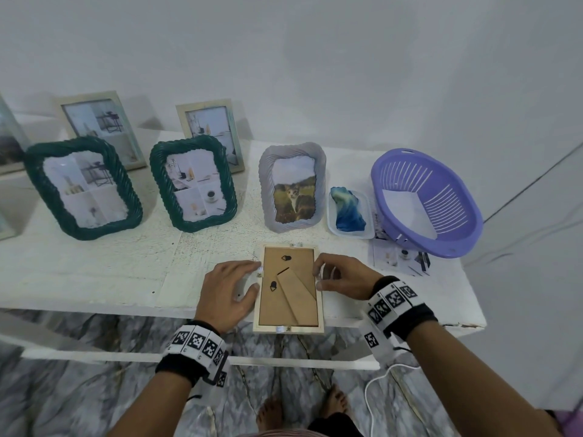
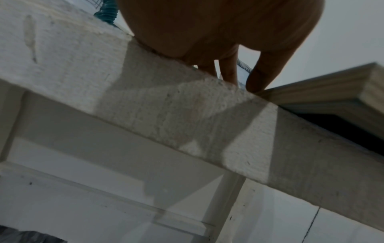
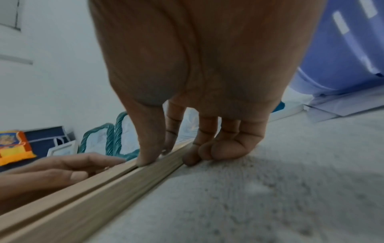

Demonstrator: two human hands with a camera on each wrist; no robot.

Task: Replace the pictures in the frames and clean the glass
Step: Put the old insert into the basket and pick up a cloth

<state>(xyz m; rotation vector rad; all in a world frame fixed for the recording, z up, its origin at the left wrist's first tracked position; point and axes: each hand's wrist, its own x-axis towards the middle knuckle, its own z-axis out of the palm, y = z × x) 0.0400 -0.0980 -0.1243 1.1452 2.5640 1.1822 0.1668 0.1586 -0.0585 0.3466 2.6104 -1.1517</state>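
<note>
Both hands flank a light wooden frame (image 1: pixel 288 328) lying face down at the table's (image 1: pixel 94 279) near edge. Left hand (image 1: pixel 225 293) rests with relaxed, spread fingers on the frame's left rail, thumb at the edge. Right hand (image 1: pixel 342 277) touches the right rail with thumb and forefinger, its other fingers curled onto the table; nothing is gripped. Beyond the right hand sits a purple basket (image 1: pixel 454 222), then a tray (image 1: pixel 367 230) holding a blue cloth (image 1: pixel 348 211). Ahead of the hands stands a grey frame (image 1: pixel 265 190) with a cat photo; beyond the left hand, two green frames (image 1: pixel 157 171).
</note>
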